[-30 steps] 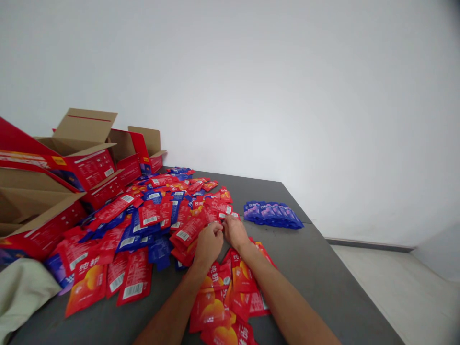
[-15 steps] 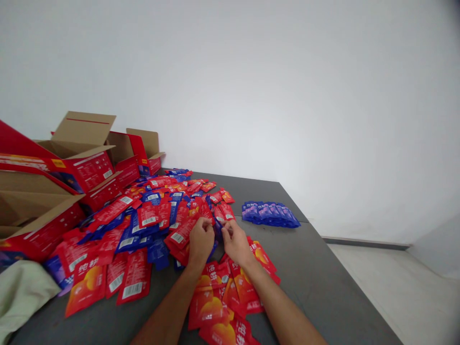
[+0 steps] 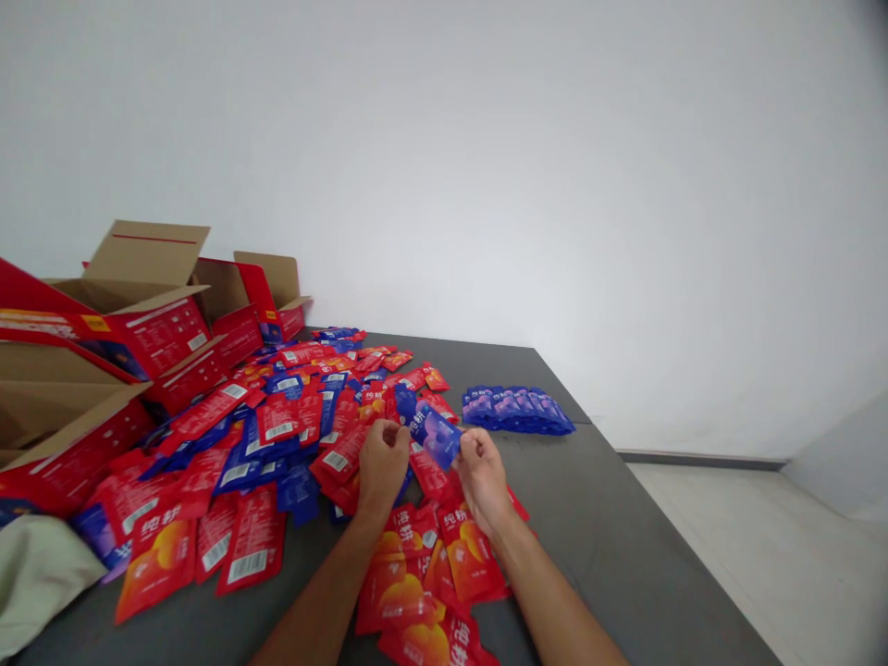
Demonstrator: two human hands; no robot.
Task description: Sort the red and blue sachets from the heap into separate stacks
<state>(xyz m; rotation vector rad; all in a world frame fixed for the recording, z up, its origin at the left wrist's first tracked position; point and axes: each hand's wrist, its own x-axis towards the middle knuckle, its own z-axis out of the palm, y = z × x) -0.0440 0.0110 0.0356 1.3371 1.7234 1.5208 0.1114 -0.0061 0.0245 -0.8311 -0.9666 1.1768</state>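
Note:
A blue pouch with purple fruit on it [image 3: 436, 433] is held up, tilted, over the front right of the mixed pile. My right hand [image 3: 484, 474] pinches its lower right corner. My left hand [image 3: 384, 465] is closed beside the pouch's left side, over red pouches [image 3: 339, 460]; what its fingers hold, if anything, is hidden. Below and between my forearms lie several red pouches with orange fruit [image 3: 402, 587], face up and overlapping. An overlapping row of blue pouches [image 3: 517, 410] lies to the right, beyond my right hand.
Opened red cardboard boxes [image 3: 156, 338] stand at the left behind the mixed red and blue pile [image 3: 281, 416]. A pale cloth [image 3: 42, 583] lies at the lower left. The dark table [image 3: 603, 536] meets a white wall at the back.
A blue pouch has come up out of the pile in my right hand, which has moved right. My left hand stays near the same place. The view has shifted slightly.

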